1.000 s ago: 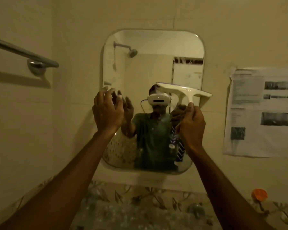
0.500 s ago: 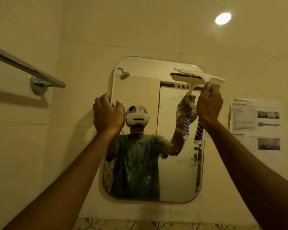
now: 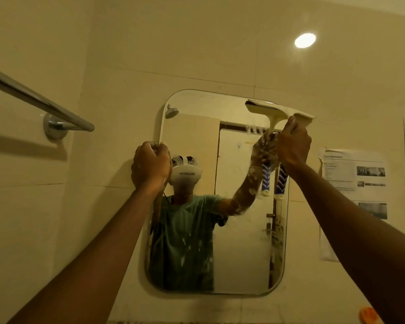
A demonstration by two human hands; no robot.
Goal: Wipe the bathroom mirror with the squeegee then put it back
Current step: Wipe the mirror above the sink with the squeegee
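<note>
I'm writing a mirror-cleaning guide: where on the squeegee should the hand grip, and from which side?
Grip the squeegee by its narrow stem just below the wide blade, coming from underneath, as the right hand does. The blade lies across the top of the mirror and the blue handle hangs downward, so a low grip suits a downward pull.

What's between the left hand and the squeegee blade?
Head view: only bare mirror glass between left hand and squeegee; nothing physical, just reflections.
</note>
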